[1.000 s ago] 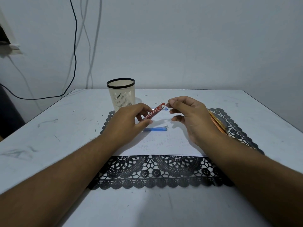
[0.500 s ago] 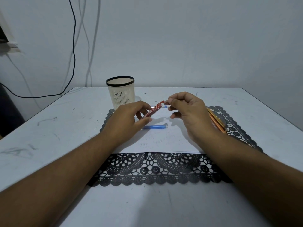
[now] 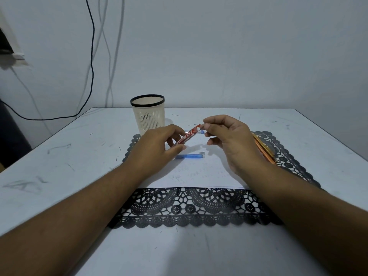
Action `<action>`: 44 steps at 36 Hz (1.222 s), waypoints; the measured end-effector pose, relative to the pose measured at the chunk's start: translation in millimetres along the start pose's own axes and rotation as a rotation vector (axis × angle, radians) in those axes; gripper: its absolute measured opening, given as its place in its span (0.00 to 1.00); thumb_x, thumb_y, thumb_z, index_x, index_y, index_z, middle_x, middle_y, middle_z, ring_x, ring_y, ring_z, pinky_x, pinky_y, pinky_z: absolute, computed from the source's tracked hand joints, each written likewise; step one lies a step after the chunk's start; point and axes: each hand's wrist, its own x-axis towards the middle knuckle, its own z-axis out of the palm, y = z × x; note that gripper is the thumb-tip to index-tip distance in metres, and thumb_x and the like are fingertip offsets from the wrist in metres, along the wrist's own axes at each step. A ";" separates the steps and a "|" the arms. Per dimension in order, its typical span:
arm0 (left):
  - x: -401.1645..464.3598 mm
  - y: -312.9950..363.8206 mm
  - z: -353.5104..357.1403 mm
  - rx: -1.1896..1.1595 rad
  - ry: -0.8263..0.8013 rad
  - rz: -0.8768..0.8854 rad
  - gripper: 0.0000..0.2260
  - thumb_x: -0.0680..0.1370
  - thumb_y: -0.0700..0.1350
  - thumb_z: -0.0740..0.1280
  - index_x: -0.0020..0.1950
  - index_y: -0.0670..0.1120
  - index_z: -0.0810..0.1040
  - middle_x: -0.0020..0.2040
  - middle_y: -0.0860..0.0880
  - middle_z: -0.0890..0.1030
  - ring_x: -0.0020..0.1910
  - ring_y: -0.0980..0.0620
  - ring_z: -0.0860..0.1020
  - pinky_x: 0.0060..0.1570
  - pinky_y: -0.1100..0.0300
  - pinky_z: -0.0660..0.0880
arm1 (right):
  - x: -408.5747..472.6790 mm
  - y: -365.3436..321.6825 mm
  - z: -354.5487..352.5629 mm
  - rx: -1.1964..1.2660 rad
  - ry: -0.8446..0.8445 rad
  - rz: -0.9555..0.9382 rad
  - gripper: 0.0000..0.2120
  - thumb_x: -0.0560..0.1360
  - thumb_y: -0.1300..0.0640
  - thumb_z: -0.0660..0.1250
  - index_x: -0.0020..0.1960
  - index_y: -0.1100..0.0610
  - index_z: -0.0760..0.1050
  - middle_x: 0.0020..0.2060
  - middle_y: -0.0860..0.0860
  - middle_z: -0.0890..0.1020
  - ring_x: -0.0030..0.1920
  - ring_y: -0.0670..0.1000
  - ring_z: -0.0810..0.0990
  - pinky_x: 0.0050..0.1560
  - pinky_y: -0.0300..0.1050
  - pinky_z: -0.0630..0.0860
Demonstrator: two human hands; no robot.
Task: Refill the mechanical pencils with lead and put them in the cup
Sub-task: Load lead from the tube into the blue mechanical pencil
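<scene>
Left hand gripped the red lead case by its lower end, thumb below and fingers curled over the top. The case was held in the air above the white paper, just right of the cup. Its long axis ran diagonally, low end toward the left hand, high end up and to the right.

Right hand pinched at the upper tip of the case with thumb and forefinger, other fingers loosely curled. Whether it had hold of the cap or of a lead could not be made out; the tip was too small in this view. Probably the cap.

A blue mechanical pencil lay flat on the paper directly below the case, its long axis roughly left to right and its clear end pointing right. Nearer the left hand than the right. Orange pencils lay on the black lace mat, partly hidden behind the right wrist, well right of the cup.

No pencil could be seen in the cup. Judged step: opening the case to draw lead. Pull should follow the case's diagonal axis, away from the left hand.
</scene>
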 end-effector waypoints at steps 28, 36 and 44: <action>-0.8 4.4 -0.9 -0.019 -0.003 -0.002 0.14 0.77 0.50 0.75 0.62 0.54 0.81 0.50 0.60 0.83 0.46 0.63 0.80 0.44 0.62 0.73 | -2.3 -4.9 1.5 0.037 -0.016 0.026 0.02 0.75 0.60 0.76 0.47 0.55 0.84 0.46 0.54 0.87 0.44 0.50 0.82 0.45 0.48 0.78; -1.7 8.9 -1.2 -0.018 -0.010 -0.029 0.12 0.77 0.51 0.75 0.59 0.56 0.80 0.50 0.61 0.83 0.46 0.65 0.80 0.43 0.65 0.72 | 0.7 -8.5 0.5 0.077 -0.006 0.025 0.02 0.75 0.60 0.77 0.45 0.54 0.86 0.46 0.53 0.87 0.46 0.51 0.81 0.42 0.46 0.77; -2.4 9.7 -1.8 -0.025 -0.014 -0.056 0.11 0.77 0.51 0.75 0.58 0.56 0.80 0.49 0.61 0.83 0.46 0.65 0.80 0.42 0.66 0.71 | 1.8 -18.5 -1.7 0.262 0.041 0.013 0.07 0.77 0.63 0.74 0.43 0.53 0.83 0.45 0.53 0.86 0.38 0.50 0.80 0.34 0.42 0.76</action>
